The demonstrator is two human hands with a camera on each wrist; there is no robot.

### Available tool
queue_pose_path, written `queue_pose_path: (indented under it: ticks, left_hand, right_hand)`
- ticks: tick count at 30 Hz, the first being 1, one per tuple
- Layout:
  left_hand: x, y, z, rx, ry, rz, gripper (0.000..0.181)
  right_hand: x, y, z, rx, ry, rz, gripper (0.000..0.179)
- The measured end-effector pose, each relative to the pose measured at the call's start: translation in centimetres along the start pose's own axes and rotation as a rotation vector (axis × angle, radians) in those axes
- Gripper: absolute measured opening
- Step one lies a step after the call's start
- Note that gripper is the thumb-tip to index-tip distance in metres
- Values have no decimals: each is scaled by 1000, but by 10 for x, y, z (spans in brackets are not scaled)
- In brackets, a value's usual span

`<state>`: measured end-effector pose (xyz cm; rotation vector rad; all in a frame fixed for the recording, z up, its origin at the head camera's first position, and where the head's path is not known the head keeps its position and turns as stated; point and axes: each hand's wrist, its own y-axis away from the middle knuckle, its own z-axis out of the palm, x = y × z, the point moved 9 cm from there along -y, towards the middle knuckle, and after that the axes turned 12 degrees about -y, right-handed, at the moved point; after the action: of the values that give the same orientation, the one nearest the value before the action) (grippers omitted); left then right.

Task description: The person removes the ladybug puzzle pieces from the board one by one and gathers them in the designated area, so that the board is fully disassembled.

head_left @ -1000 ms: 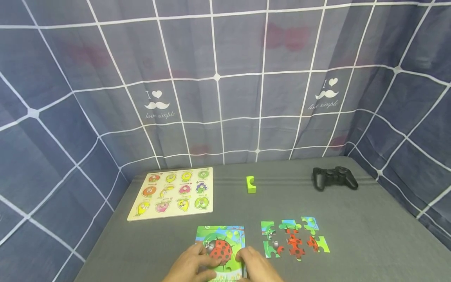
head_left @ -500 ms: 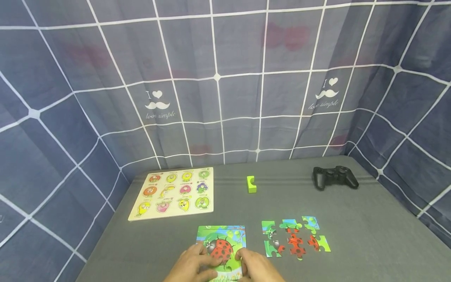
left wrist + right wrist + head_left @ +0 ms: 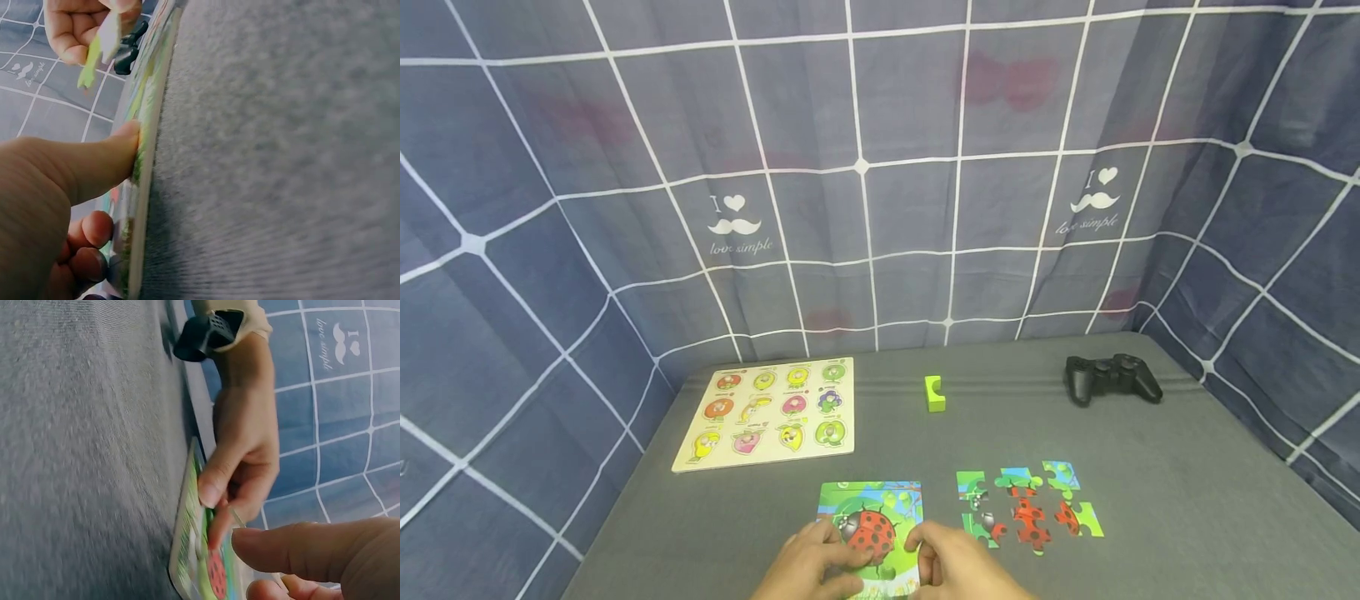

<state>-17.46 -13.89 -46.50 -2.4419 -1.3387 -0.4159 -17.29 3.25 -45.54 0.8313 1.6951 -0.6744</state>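
A flat ladybug jigsaw puzzle lies on the table in front of me, its lower part overlapped by both hands. My left hand rests on its left side, thumb and index finger touching the picture. In the left wrist view the left thumb presses near the board's edge. My right hand is at the puzzle's right edge. It pinches a small green puzzle piece with a pale side, held up off the board in the left wrist view. From the right wrist view, only a thin edge of it shows beside the thumb.
Several loose ladybug pieces lie to the right of the puzzle. Behind it stand a wooden fruit peg board at left, a lime-green block at centre and a black game controller at right. A checked cloth encloses the table.
My right hand has shifted slightly to the right and turned at the puzzle's edge. The left hand stays in about the same place on the puzzle.
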Motion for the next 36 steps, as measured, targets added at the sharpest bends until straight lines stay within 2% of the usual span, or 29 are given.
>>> queue_pose_path:
  ticks: [3,5,8,12,20,23,28,34,36]
  left_hand:
    - [-1,-1,1,-8,-2,-29,32]
    - [-2,-2,1,-28,9,-65,32]
    - [-4,-5,2,-51,39,-110,33]
    - [-4,-5,1,-56,67,-128,33]
    - [-4,-5,3,-65,26,-58,34]
    - [-2,-3,2,-41,-4,-9,34]
    - [2,1,-1,37,-74,65,33]
    - [3,4,1,44,-97,89,32]
    - [3,5,2,51,-119,96,32]
  right_hand:
    - [3,5,-6,12,-22,66,38]
    - [3,7,-11,23,-24,82,39]
    - [-1,12,-19,41,-8,59,42]
    - [-6,18,-35,79,31,0,43]
    - [0,54,-78,219,94,-41,40]
    - [8,70,-94,269,113,-2,43]
    - [30,90,-114,289,96,102,47]
    - [50,105,-126,293,32,232,51]
    - [51,108,-131,310,54,232,52]
